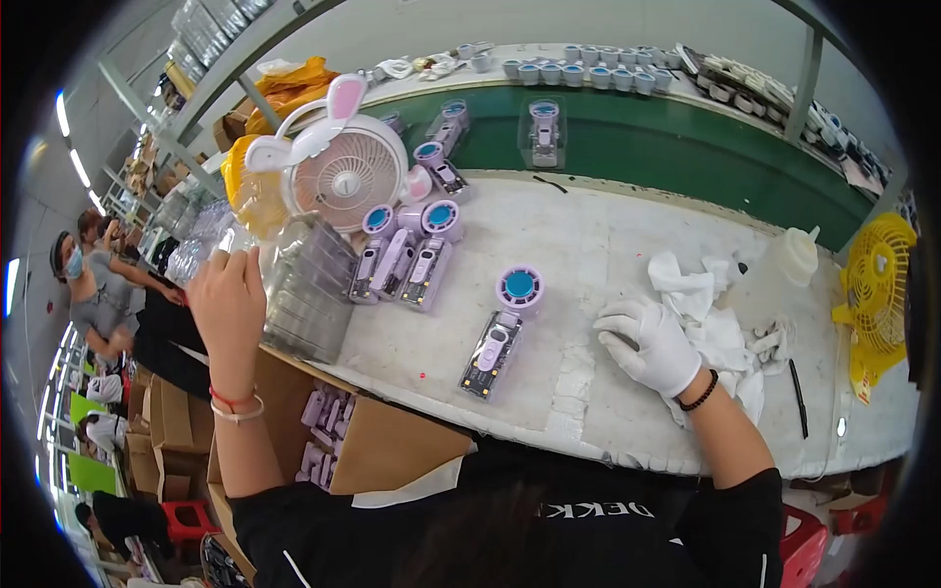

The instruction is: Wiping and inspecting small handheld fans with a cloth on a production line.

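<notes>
My bare left hand (227,299) is raised at the left, beside a stack of clear plastic cases (312,289). Its fingers are curled over and the fingertips are hidden, so whatever they grip cannot be made out. In a white glove, my right hand (649,345) rests over the table with fingers loosely bent and apart, holding nothing. Between the hands lies a purple handheld fan (487,355) with a blue round centre and a dark body panel. Several similar fans (423,269) lie grouped beside the plastic cases.
Behind the table runs a green conveyor belt (647,132) carrying a packed fan (544,132). A rabbit-eared fan (345,181) stands at the back left. White cloths (720,338), a squeeze bottle (792,257), a black pen (799,397) and a yellow fan (875,289) occupy the right. An open carton (397,446) sits below the front edge.
</notes>
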`<state>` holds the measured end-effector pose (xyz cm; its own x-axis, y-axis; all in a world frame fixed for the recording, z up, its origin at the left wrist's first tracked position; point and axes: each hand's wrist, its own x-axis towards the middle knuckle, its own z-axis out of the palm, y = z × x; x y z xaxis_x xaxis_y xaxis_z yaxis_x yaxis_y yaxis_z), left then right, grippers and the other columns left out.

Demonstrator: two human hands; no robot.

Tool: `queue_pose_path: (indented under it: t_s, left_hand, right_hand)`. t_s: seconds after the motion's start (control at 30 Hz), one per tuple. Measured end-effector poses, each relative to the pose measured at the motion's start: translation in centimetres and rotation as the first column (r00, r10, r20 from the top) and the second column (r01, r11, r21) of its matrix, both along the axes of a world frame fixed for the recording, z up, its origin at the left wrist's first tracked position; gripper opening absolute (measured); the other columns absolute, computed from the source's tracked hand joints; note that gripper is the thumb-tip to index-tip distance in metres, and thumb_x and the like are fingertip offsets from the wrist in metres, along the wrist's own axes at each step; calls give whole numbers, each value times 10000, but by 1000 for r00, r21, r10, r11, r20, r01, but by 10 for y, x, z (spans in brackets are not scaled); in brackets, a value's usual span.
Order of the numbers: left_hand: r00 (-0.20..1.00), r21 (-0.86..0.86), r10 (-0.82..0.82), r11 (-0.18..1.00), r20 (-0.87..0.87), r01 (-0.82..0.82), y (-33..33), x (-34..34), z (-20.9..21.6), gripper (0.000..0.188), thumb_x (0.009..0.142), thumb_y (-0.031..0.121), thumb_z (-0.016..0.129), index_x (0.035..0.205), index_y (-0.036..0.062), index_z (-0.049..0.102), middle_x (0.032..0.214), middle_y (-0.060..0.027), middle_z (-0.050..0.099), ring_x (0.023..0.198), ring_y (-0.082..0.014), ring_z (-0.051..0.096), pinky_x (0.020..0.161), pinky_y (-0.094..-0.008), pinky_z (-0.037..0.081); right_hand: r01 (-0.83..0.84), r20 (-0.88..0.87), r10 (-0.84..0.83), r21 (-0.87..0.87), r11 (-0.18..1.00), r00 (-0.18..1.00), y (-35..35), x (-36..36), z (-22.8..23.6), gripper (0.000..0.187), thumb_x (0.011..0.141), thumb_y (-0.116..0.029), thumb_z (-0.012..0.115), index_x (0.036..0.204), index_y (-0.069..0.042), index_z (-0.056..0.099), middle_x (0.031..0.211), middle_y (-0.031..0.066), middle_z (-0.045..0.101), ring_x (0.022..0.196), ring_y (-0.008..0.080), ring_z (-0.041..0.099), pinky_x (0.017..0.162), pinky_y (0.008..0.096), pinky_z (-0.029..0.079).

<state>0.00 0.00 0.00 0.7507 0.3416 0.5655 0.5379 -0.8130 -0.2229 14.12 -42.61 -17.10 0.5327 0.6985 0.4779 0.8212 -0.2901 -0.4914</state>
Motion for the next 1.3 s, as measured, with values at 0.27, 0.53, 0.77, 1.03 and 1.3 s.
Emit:
queue_pose_path:
  t_s: [0.27,0.53,0.77,1.03,1.3]
  left_hand:
    - [710,-123,-702,710,-55,693,-159,3,-67,95,777,175,695,774,105,631,1064,-66,593,1162,-285,519,1054,-677,216]
    - [273,-760,-961,212,-47,614,-164,5,-79,527,816,311,729,1226,29,554,1481,-228,351,1391,-508,232,1085,-599,267]
    - [268,-868,-937,316,-223,382,-148,47,-86,894,662,50,785,1442,61,347,1553,-240,185,1377,-425,324,1083,-390,386]
    - [11,-712,-998,47,-55,701,-166,214,-130,808,761,144,742,1453,55,335,1548,-217,233,1375,-383,348,1117,-395,324]
    - [216,-478,-976,178,26,860,-211,233,-123,607,854,230,677,1381,55,432,1455,-212,395,1264,-394,460,1034,-423,407]
  right_hand:
    - [10,-5,-9,41,999,1000,-4,-2,5,92,790,-84,647,873,-53,672,958,78,657,843,296,617,719,381,504]
    - [7,-29,-6,60,998,1000,-2,-1,1,98,785,-83,662,879,-54,666,945,80,658,831,296,617,712,376,500]
    - [16,-89,-12,46,999,996,-6,6,-5,107,787,-71,675,889,-42,662,938,95,662,807,309,626,692,383,507]
    - [19,-65,-16,40,999,998,-4,5,-6,115,804,-93,665,912,-52,669,964,101,661,839,311,629,728,385,512]
    - [28,-103,-17,102,994,994,-7,4,-11,92,819,-154,659,863,-76,681,917,72,656,849,291,606,732,392,499]
